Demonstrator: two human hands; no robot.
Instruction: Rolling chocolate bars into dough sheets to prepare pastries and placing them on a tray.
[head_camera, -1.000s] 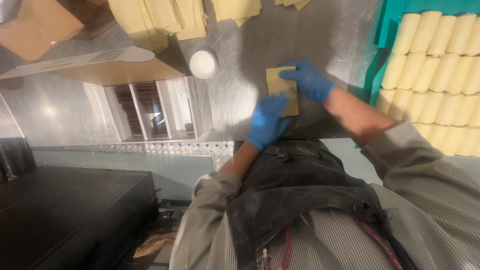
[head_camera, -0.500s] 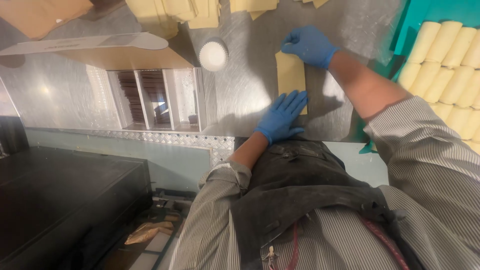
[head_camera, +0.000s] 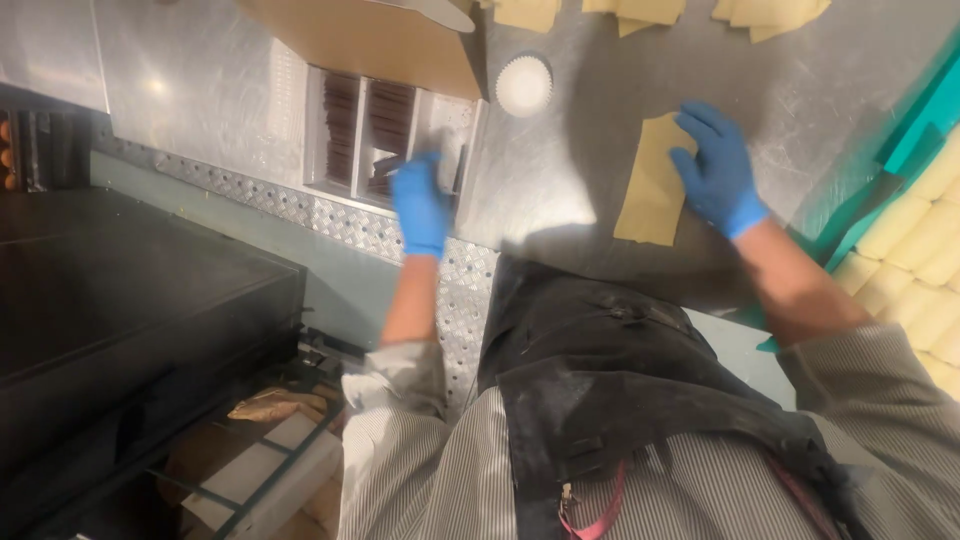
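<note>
A pale yellow rectangular dough sheet (head_camera: 655, 185) is lying flat on the steel desk (head_camera: 570, 150), just ahead of the person's dark apron (head_camera: 640, 400). The right hand (head_camera: 718, 170), in a blue glove, is resting on the sheet's right edge with its fingers (head_camera: 700, 120) spread and flat, pressing down rather than gripping anything.

The left hand (head_camera: 420, 205), also gloved in blue, is reaching into a white compartmented tray (head_camera: 385, 135) that is sitting at the desk's left side. The tray is holding rows of dark brown sticks (head_camera: 340, 130), standing packed in narrow compartments. The left fingers are curling over the sticks in the right-hand compartments; whether they are already pinching one is too blurred to tell.

A brown cardboard box (head_camera: 380, 40) is overlapping the tray's far end. Just right of it, a small round white fluted cup (head_camera: 524, 85) is standing alone on the steel. More pale dough sheets (head_camera: 640, 12) are lying along the far edge of the desk. At the far right, a teal tray (head_camera: 905, 150) is carrying rows of pale rolled pastries (head_camera: 910, 250), laid side by side and touching. Below the desk's edge, a strip of patterned metal plate (head_camera: 300, 210) is running along its front, and a dark black unit (head_camera: 130, 310) is standing to the left.
</note>
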